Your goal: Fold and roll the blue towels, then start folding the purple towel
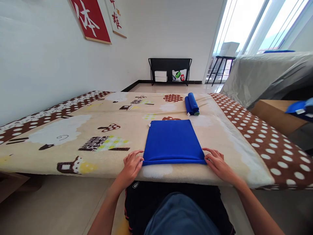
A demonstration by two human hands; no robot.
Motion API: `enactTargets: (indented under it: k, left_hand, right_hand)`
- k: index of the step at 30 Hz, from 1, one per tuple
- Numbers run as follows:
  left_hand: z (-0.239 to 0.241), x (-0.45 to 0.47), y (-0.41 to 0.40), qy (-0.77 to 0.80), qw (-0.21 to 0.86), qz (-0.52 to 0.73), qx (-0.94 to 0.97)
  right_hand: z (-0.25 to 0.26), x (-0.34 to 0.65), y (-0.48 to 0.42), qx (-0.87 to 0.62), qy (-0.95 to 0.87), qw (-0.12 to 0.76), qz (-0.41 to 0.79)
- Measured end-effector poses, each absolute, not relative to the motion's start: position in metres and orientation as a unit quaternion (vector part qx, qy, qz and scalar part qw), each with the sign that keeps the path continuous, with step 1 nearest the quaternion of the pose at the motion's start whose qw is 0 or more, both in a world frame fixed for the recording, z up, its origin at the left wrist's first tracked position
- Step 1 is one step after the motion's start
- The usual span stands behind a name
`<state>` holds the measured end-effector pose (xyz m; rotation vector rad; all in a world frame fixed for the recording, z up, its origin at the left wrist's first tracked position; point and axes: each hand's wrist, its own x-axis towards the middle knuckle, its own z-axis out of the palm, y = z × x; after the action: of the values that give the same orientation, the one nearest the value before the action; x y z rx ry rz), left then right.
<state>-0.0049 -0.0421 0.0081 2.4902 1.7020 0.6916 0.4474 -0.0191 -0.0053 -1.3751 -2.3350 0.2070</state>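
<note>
A blue cloth [172, 141] lies flat on a blanket-covered table [73, 130], with its near edge turned over into a narrow roll. My left hand [132, 164] pinches the left end of that rolled edge. My right hand [216, 161] grips the right end of the same edge. Both hands sit near the table's front edge. Farther back, two rolled blue cloths [192, 104] lie side by side on the blanket.
A wooden surface [274, 112] at the right bears more blue cloth [299, 107]. Behind it stands something under a grey cover [264, 73]. A black shelf [170, 70] with boxes stands at the far wall. A black stool [223, 67] is by the window.
</note>
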Motion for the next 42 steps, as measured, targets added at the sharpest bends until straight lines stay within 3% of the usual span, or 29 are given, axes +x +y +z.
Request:
enactTargets:
  k: [4,9,12,16,20,26,35,42]
  left_hand:
    - [0.003,0.008,-0.037,0.608,-0.032,0.239,0.756]
    - [0.005,0.044,-0.037,0.626,-0.134,0.299,0.708]
    - [0.003,0.082,-0.035,0.561,-0.162,0.319,0.747]
    - [-0.002,0.126,-0.027,0.475,-0.113,0.331,0.807]
    - [0.000,0.128,-0.023,0.456,-0.068,0.324,0.826]
    - [0.002,0.103,-0.027,0.459,-0.100,0.240,0.849]
    - [0.004,0.102,-0.021,0.462,-0.098,0.178,0.863]
    - [-0.004,0.093,-0.018,0.532,-0.109,0.229,0.808]
  right_hand:
    - [-0.017,0.442,-0.014,-0.527,-0.819,0.228,-0.016]
    - [-0.027,0.415,-0.015,-0.528,-0.778,0.319,-0.115]
    - [-0.027,0.378,-0.019,-0.482,-0.792,0.361,-0.097]
    - [-0.018,0.334,-0.021,-0.434,-0.813,0.387,-0.033]
    - [-0.011,0.326,-0.018,-0.432,-0.823,0.370,0.001]
    - [-0.008,0.336,-0.017,-0.421,-0.855,0.302,0.016]
    - [-0.003,0.336,-0.013,-0.434,-0.858,0.273,-0.005]
    - [-0.016,0.345,-0.007,-0.486,-0.822,0.292,-0.055]
